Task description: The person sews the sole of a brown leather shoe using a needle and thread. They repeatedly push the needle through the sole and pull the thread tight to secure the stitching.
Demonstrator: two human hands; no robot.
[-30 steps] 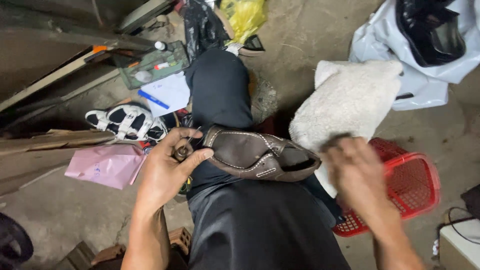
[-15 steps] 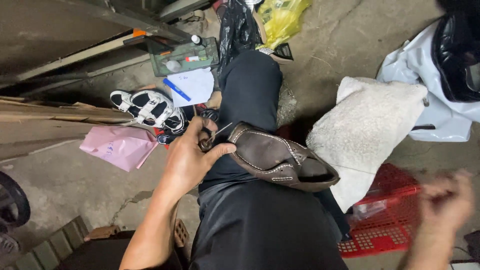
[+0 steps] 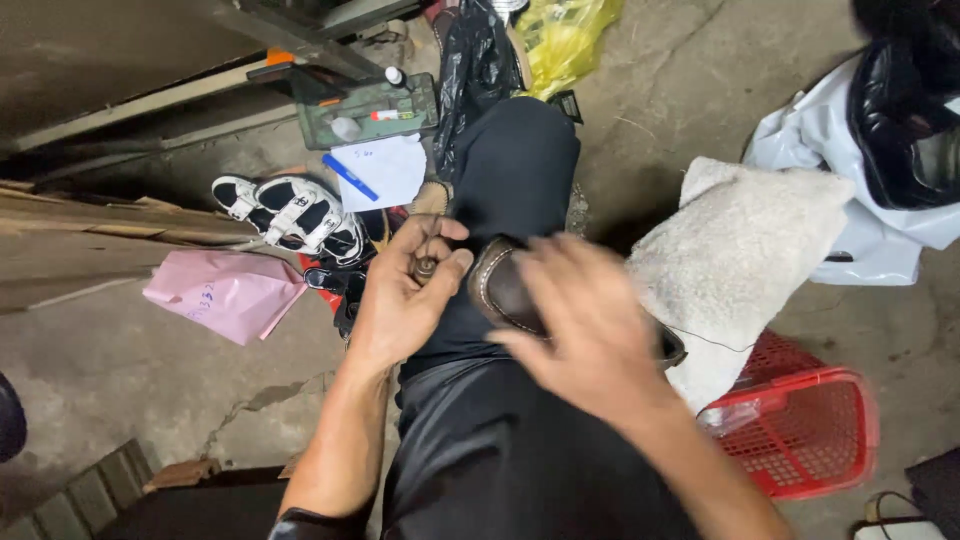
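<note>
The left hand rests on the person's lap, over the dark trousers. Its fingers are curled and closed around a small dark tool with a round metal part, pinched between the thumb and the other fingers. The right hand is blurred and hovers over the brown leather shoe. Its fingers are spread and fairly open, and I cannot tell if it touches the shoe or holds anything. The shoe lies on the thigh, just beside the left hand; a line of light stitching shows along its edge, and most of it is hidden behind the right hand.

In the same head view, the concrete floor carries many things around the person. To the left of the knee is a white and black sandal, and near it a pink plastic bag. Further up is a white sheet of paper with a blue pen lying on it, and behind them a green box with small items inside. On the right side is a cream fluffy cushion, and below it a red plastic basket. A yellow bag is at the top, a white plastic bag at the far right
</note>
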